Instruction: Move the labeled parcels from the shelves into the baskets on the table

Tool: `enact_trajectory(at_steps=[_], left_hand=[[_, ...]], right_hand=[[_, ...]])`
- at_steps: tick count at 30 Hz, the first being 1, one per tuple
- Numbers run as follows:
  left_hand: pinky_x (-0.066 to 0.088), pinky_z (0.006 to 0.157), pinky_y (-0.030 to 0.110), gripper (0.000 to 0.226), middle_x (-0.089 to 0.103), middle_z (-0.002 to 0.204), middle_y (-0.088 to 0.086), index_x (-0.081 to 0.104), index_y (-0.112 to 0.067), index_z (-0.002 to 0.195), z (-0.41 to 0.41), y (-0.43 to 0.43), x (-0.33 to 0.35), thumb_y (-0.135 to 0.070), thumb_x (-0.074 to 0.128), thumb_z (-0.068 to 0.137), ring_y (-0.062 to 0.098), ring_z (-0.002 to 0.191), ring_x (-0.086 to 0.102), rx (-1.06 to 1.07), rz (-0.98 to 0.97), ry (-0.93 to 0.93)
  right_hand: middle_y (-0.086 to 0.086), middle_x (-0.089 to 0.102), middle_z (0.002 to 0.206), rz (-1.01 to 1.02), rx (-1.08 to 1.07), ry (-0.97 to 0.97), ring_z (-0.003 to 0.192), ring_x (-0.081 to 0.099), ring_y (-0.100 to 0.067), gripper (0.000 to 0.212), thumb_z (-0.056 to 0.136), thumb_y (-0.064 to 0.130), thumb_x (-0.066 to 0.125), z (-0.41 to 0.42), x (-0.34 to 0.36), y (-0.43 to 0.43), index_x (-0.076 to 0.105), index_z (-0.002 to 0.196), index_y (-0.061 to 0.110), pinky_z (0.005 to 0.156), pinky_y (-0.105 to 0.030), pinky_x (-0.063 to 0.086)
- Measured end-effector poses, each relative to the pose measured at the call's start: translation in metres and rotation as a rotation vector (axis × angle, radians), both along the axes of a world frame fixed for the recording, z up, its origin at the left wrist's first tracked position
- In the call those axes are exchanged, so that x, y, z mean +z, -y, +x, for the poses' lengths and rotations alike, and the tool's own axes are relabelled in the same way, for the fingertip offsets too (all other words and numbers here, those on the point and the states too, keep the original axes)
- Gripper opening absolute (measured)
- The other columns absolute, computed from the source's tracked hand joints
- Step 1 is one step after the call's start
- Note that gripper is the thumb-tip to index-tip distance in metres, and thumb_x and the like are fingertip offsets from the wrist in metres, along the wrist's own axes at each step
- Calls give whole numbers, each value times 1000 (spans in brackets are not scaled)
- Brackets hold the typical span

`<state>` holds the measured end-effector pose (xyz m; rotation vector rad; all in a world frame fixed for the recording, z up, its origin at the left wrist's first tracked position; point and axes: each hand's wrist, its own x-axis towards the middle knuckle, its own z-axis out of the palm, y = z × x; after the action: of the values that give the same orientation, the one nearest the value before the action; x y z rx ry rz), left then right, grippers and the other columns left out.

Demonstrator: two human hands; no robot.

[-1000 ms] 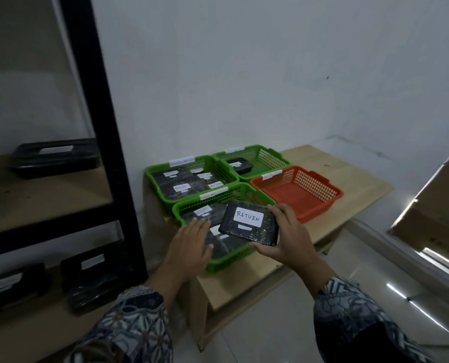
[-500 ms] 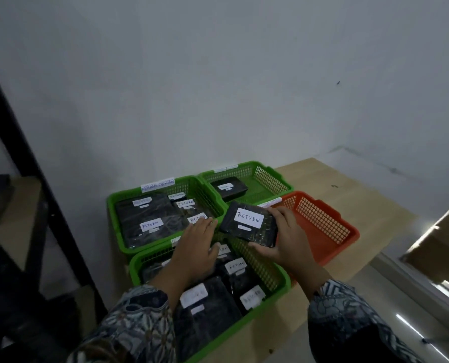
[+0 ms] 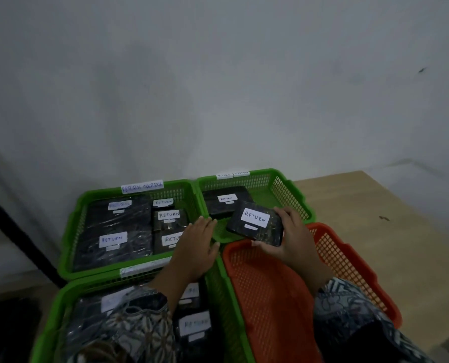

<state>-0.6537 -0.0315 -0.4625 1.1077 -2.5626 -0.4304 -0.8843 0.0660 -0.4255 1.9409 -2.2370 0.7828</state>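
My right hand (image 3: 294, 239) grips a small black parcel (image 3: 254, 223) with a white label reading RETURN. It is held tilted over the near edge of the far right green basket (image 3: 291, 189), where one black parcel (image 3: 226, 201) lies. My left hand (image 3: 196, 247) hovers flat with straight fingers over the spot where the baskets meet. The far left green basket (image 3: 71, 231), tagged RETURN OVERDUE, holds several labeled parcels. So does the near left green basket (image 3: 45, 334). The orange basket (image 3: 349, 265) at the near right has nothing in it.
All the baskets stand close together on a light wooden table (image 3: 391, 231) against a white wall. A black shelf post (image 3: 16, 237) slants at the left edge. My patterned sleeves cover part of the near baskets.
The view has closed in on the baskets and the shelves have left the frame. My right hand carried the RETURN parcel forward to the far right green basket, and my left hand moved forward too.
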Motion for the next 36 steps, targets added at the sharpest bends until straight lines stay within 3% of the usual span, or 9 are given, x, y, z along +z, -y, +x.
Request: enact_trajectory(at_steps=[6, 12, 15, 17, 20, 23, 28, 36], left_hand=[[2, 113, 33, 61, 18, 155, 4, 18, -15, 148, -41, 24, -9, -35, 42, 96, 18, 144, 7, 171, 10, 21], [10, 116, 40, 61, 18, 155, 9, 20, -10, 148, -58, 43, -23, -34, 41, 96, 23, 143, 10, 293, 0, 78], [14, 116, 42, 63, 22, 154, 12, 24, -8, 147, -59, 48, -29, -38, 35, 92, 25, 143, 13, 326, 9, 86], [13, 116, 42, 67, 22, 153, 13, 24, -7, 146, -58, 49, -34, -39, 31, 88, 26, 143, 13, 344, 22, 97], [14, 115, 42, 65, 20, 154, 13, 22, -6, 147, -58, 50, -40, -36, 37, 91, 27, 142, 15, 357, 16, 97], [17, 116, 44, 66, 17, 155, 12, 18, -6, 147, -60, 48, -44, -29, 47, 93, 25, 143, 13, 362, 7, 98], [17, 116, 43, 69, 17, 155, 11, 17, -7, 147, -64, 49, -48, -28, 50, 91, 24, 143, 13, 387, -3, 110], [16, 115, 40, 69, 21, 154, 12, 20, -5, 147, -63, 48, -51, -26, 52, 90, 25, 142, 17, 383, -36, 106]], right_hand=[[-12, 50, 121, 87, 156, -10, 103, 56, -23, 95, 61, 66, 68, -56, -13, 47, 50, 128, 1, 83, -34, 54], [-5, 45, 122, 222, 294, 38, 104, 51, -17, 97, 61, 66, 74, -75, -31, 97, 44, 134, 8, 88, -33, 51], [-2, 43, 125, 321, 348, 81, 108, 47, -14, 97, 62, 62, 76, -75, -40, 118, 41, 137, 12, 93, -23, 41], [-2, 43, 127, 398, 397, 83, 111, 46, -14, 96, 63, 62, 76, -74, -45, 129, 40, 138, 13, 94, -23, 40], [0, 45, 132, 465, 460, 39, 117, 48, -16, 94, 63, 65, 73, -72, -56, 138, 43, 137, 16, 99, -31, 44], [2, 47, 134, 492, 466, -33, 120, 46, -15, 92, 64, 68, 70, -68, -64, 144, 44, 137, 19, 99, -29, 39], [-4, 49, 130, 636, 550, -24, 118, 48, -21, 80, 66, 51, 79, -64, -74, 159, 48, 131, 16, 100, -32, 42], [-10, 45, 129, 745, 489, -6, 114, 49, -25, 71, 72, 36, 79, -57, -88, 163, 46, 131, 14, 95, -34, 45]])
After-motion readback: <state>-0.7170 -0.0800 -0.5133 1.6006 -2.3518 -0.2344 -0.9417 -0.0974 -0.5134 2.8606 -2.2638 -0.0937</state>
